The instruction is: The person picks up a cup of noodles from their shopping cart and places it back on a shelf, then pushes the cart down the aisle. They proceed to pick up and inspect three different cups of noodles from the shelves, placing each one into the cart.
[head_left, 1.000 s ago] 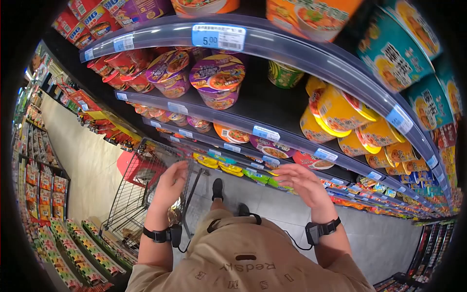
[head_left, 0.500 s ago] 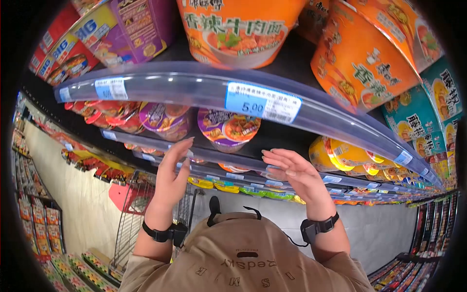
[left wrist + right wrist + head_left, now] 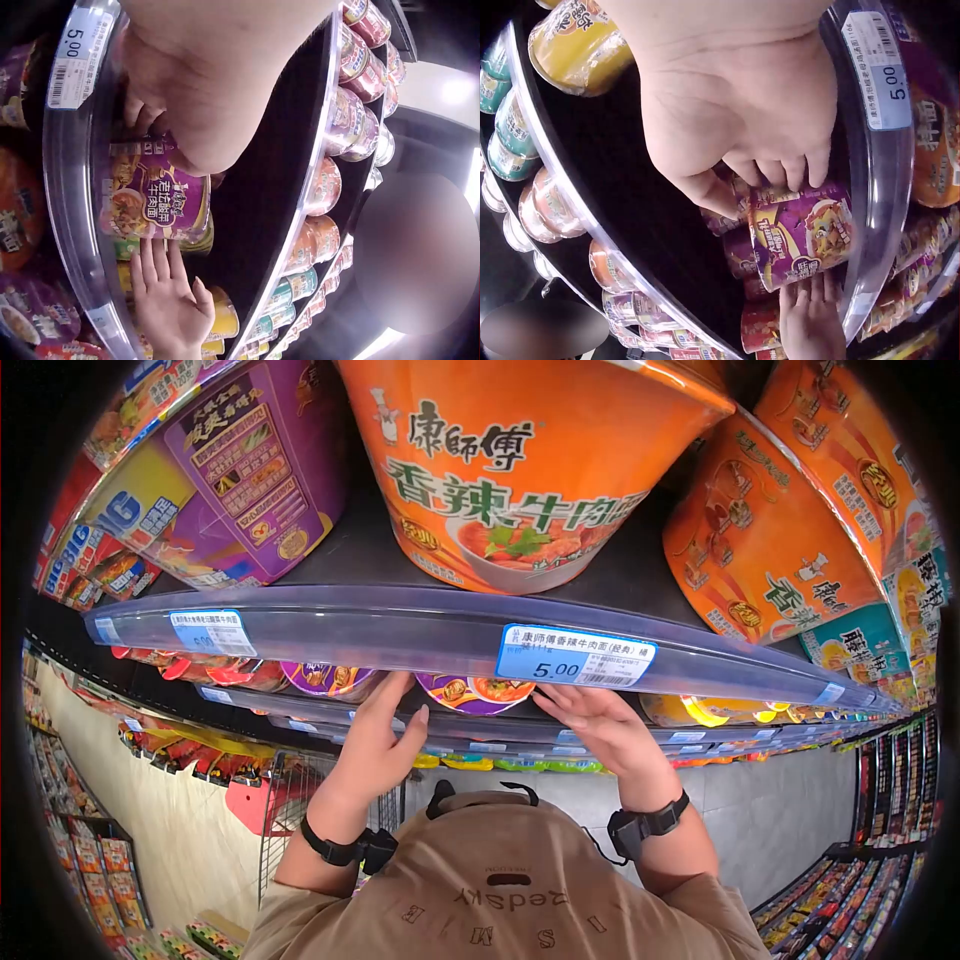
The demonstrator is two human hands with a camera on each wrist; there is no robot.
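Note:
A purple instant noodle cup (image 3: 475, 696) stands on the shelf below the top one, its upper part hidden by the upper shelf's edge in the head view. My left hand (image 3: 385, 745) reaches in at its left side, fingers extended and thumb apart. On the opposite side is my right hand (image 3: 612, 732), fingers extended toward the cup. In the left wrist view, the right fingertips are right at the side of the noodle cup (image 3: 157, 187). The right wrist view shows the left fingers beside the same cup (image 3: 802, 232), so it sits between both hands.
A clear shelf rail (image 3: 420, 628) with price tags crosses above the hands. Orange noodle buckets (image 3: 510, 480) and a purple one (image 3: 240, 480) stand on the upper shelf. A second purple cup (image 3: 330, 678) is left of the hands. Behind is a wire cart (image 3: 290, 790).
Both hands have moved forward from in front of the shelves to either side of the purple cup. The head view has come closer to the upper shelf, so the orange bucket looks larger.

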